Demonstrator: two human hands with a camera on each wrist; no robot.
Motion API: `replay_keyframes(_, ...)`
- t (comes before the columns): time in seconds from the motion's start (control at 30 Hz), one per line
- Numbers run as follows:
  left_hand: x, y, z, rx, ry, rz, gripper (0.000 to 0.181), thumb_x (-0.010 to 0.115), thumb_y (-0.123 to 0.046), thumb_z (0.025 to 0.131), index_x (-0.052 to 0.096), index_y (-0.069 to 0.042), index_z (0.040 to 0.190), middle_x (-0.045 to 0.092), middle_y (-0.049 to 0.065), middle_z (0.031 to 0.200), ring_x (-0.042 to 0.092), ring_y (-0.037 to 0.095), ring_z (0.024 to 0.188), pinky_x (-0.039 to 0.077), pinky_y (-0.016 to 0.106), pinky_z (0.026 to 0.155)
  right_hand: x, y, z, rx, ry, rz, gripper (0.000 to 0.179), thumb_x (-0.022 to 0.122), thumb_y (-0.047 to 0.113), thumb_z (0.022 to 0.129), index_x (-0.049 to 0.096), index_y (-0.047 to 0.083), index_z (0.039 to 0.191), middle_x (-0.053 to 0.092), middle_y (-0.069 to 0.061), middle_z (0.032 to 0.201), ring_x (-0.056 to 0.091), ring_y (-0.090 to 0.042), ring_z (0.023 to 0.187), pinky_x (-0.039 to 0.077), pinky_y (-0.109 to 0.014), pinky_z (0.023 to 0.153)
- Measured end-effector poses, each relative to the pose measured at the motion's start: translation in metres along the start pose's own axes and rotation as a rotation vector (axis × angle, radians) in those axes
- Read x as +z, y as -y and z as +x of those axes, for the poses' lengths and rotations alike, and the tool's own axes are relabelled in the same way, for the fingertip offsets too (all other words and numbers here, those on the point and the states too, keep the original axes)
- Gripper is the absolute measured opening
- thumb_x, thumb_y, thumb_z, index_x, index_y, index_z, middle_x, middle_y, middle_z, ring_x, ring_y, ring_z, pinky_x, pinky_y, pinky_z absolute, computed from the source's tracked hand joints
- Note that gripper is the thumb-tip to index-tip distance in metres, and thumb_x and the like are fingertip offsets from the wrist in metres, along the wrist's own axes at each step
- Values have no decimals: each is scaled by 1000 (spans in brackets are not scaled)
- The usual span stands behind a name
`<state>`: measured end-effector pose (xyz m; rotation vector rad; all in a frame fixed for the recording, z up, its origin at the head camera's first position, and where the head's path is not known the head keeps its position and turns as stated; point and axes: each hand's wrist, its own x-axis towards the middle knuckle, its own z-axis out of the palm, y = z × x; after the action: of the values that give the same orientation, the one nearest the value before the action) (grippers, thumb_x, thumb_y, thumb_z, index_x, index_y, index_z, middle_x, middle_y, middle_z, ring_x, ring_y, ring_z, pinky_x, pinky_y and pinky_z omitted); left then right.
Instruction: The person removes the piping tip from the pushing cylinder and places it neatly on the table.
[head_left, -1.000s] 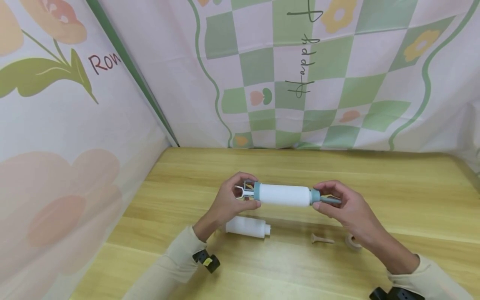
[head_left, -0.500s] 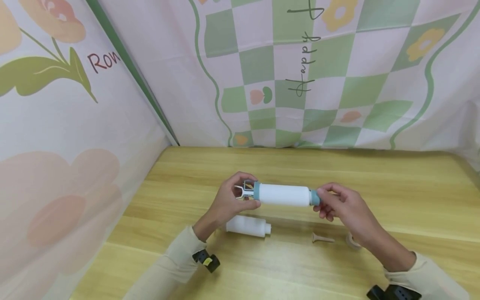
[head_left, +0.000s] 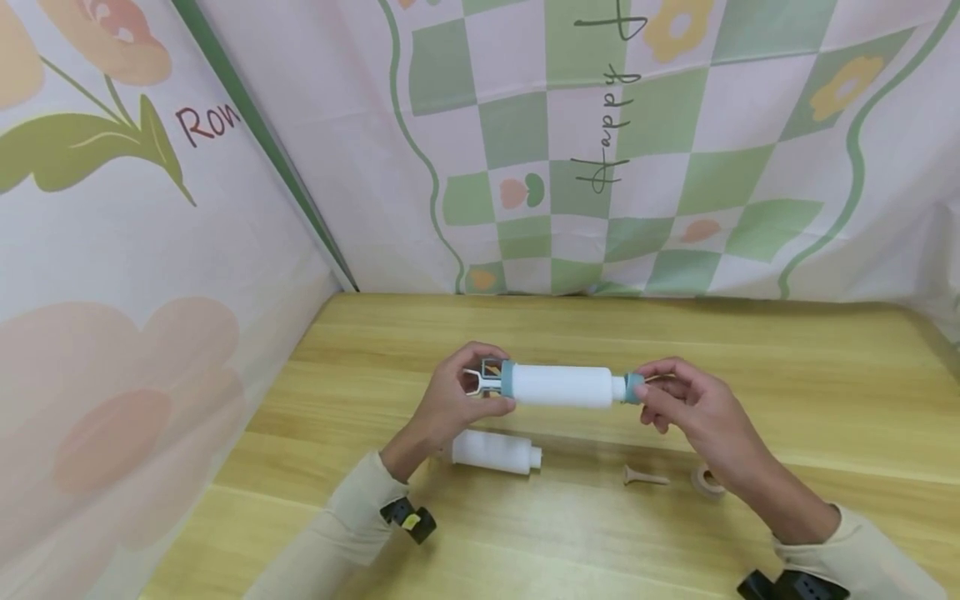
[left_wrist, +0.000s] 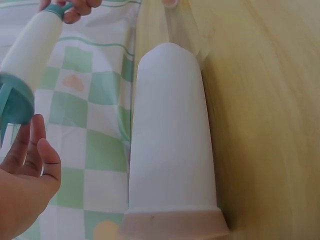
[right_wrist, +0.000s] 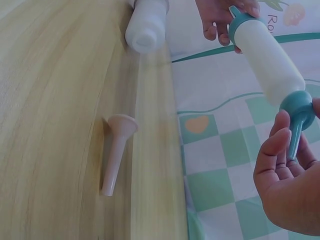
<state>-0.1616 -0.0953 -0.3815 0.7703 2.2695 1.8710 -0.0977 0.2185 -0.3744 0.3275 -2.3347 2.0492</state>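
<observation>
A white tube [head_left: 562,386], built like a pastry syringe, is held level above the table. My left hand [head_left: 453,392] grips its teal collar [head_left: 507,380], thumb below and fingers above, near the white and teal handle frame [head_left: 487,379]. At the other end, my right hand [head_left: 693,404] pinches a teal nozzle cap [head_left: 633,388]. Part of the tube's narrow white neck shows beside the cap. In the right wrist view the cap's long thin nozzle [right_wrist: 295,139] points down between the fingers.
A second white tube [head_left: 495,452], with a pale pink collar [left_wrist: 175,223], lies on the wooden table [head_left: 570,542] below my left hand. A pink nozzle [head_left: 645,477] and a pink ring [head_left: 707,482] lie to the right. Printed cloth hangs behind and at left.
My right hand has shifted its fingers on the nozzle cap and drawn it slightly right, so more white neck shows. The tube and left hand have moved slightly left.
</observation>
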Motion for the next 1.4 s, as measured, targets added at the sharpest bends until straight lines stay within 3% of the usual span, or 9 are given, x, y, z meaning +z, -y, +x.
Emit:
replay_keyframes(0.27, -5, -3, 1, -24, 15, 3, 51, 82, -4, 78, 62, -11, 125, 64, 6, 114, 56, 25, 93, 48, 33, 77, -4, 0, -1, 1, -13, 16, 20, 61, 10, 101, 58, 1, 118, 68, -7, 90, 61, -18, 74, 52, -25, 62)
replay_keyframes(0.6, -16, -3, 8, -3, 48, 83, 54, 86, -7, 76, 63, -7, 124, 68, 3, 111, 60, 23, 99, 47, 42, 79, -8, -3, -2, 7, -2, 5, 21, 60, 9, 101, 56, -1, 119, 67, -8, 93, 61, -21, 75, 52, -26, 63)
replay_keyframes(0.77, -26, -2, 17, -15, 53, 110, 52, 87, -5, 74, 62, -9, 120, 69, 3, 109, 61, 23, 99, 50, 46, 81, -9, -3, -2, 14, -9, 10, 22, 61, 9, 100, 55, -1, 119, 66, -9, 98, 62, -19, 77, 52, -24, 63)
replay_keyframes(1.13, -57, -4, 39, -18, 55, 261, 52, 89, -4, 70, 62, -7, 115, 66, 5, 106, 61, 24, 97, 52, 42, 79, -11, -5, -2, 42, -10, -41, 24, 62, 11, 100, 55, 0, 120, 66, -8, 102, 63, -19, 80, 53, -25, 65)
replay_keyframes(1.4, -71, 6, 58, -69, 77, 335, 52, 91, -5, 69, 60, -4, 111, 64, 9, 109, 61, 26, 99, 52, 40, 81, -10, -6, -2, 57, -12, -50, 25, 63, 11, 100, 56, 0, 120, 66, -7, 104, 64, -20, 82, 53, -26, 66)
